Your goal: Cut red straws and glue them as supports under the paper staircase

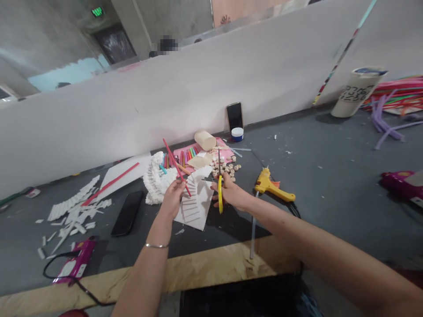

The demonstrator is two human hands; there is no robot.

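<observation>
My left hand [172, 198] is closed around a thin red stick [175, 165] that slants up to the left. My right hand [231, 193] grips yellow-handled scissors [220, 193], blades pointing up and away. Between the hands lies white paper [196, 204] cut into strips. A white ruffled paper piece [155, 178] sits just left of my left hand.
On the grey table: a black phone [127, 213], white paper scraps [74, 211], a yellow glue gun [272, 187], wooden discs [229, 168], coloured sticks on a pink sheet [185, 154], a paper roll [205, 140], a standing phone [235, 116], a paper cup [357, 92], pipe cleaners [393, 94].
</observation>
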